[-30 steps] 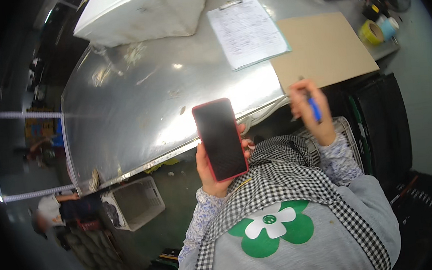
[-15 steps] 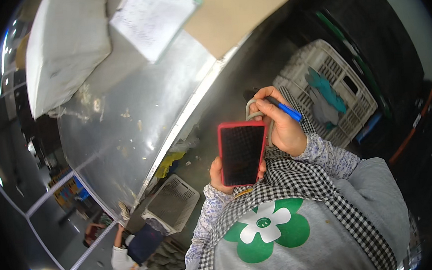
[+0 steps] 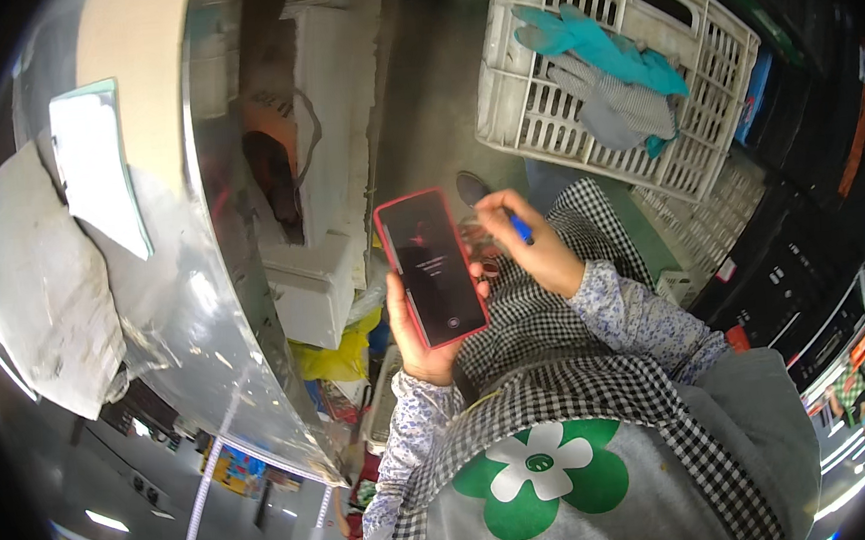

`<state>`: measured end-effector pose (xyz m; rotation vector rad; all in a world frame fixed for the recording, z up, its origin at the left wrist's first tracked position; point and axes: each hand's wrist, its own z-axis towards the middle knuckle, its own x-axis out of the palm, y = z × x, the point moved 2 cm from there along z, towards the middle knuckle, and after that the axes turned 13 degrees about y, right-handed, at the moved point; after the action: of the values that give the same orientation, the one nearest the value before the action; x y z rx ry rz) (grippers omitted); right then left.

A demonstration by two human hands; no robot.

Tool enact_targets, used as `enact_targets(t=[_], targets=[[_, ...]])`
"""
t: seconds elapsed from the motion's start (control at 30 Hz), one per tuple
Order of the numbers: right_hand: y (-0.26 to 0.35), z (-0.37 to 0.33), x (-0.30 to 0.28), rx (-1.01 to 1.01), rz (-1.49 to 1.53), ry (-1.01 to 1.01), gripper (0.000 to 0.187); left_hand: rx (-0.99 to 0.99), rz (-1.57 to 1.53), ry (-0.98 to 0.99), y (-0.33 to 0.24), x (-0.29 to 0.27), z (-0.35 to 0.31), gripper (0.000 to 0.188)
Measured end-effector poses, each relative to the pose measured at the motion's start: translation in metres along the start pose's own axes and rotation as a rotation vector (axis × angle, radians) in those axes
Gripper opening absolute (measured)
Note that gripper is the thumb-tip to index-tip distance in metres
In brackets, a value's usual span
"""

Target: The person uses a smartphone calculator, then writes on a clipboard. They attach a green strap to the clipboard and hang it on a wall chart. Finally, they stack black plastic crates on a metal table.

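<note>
My left hand (image 3: 415, 336) is wrapped round a smartphone (image 3: 438, 270) in a red case, its thumb along the left edge and fingertips at the right edge. The phone's screen is dark, with a few faint lines and a small round mark near the bottom. Just right of it, my right hand (image 3: 543, 250) is closed on a blue pen (image 3: 521, 228), whose blue end sticks out past the fingers. That hand is apart from the phone; its fingertips are slightly blurred. Both forearms are in flowered sleeves, over a black-and-white checked apron (image 3: 551, 382).
A metal table (image 3: 187, 272) on the left bears a paper pad (image 3: 94, 163). Beneath it are a white box (image 3: 318, 288) and a yellow bag (image 3: 338, 355). A white plastic crate (image 3: 496, 105) at upper right holds a teal glove (image 3: 598, 48) and a grey glove (image 3: 606, 102).
My view has turned, so the table now lies further left and the crate higher. The phone has tilted and its screen shows faint marks. The pale cord by my right hand no longer shows.
</note>
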<state>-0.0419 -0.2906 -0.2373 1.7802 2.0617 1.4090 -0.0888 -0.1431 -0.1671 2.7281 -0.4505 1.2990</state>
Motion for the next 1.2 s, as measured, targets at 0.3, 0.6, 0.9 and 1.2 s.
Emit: enact_targets(t=[0.3,0.6,0.9,1.2], targets=[[-0.103,0.043,0.077,-0.031,0.099,0.461,0.031,0.102,0.289,-0.056,-0.105,-0.082,-0.026,0.063],[-0.058,0.172,0.139,-0.432,0.000,0.036,0.013,0.576,1.609,-0.728,-0.237,-0.105,0.031,0.048],[-0.067,0.214,0.153,-0.612,-0.714,0.004,0.020,-0.079,2.551,-0.509,-0.339,-0.219,0.128,0.041],[-0.031,0.241,0.151,-1.010,-0.908,0.252,0.027,0.485,2.335,-0.198,-0.314,-0.269,0.126,0.047]])
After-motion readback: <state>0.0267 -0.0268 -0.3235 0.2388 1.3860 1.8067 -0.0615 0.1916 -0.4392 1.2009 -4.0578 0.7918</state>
